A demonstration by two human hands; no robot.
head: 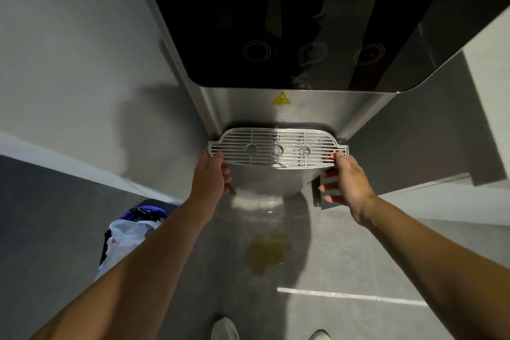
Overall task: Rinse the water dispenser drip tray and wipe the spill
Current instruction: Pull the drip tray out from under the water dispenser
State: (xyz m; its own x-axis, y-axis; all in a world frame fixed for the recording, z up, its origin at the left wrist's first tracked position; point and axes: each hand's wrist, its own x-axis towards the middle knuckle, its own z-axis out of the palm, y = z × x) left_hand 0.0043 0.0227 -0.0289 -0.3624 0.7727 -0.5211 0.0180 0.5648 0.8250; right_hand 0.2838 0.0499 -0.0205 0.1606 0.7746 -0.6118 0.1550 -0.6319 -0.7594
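The drip tray (278, 148) is a silver slotted grate with three round holes, sitting on the steel ledge of the water dispenser (278, 107). My left hand (211, 174) grips its left end, thumb on top and fingers underneath. My right hand (346, 179) holds its right end, thumb on the grate beside a small red mark. A yellowish spill (266, 252) lies on the grey floor below the tray, in front of my feet.
The dispenser's black glass panel (289, 22) with an orange temperature display hangs above the tray. A bin with a white plastic bag (129, 234) stands on the floor at the left. A grey wall is on the left, a white ledge (441, 201) on the right.
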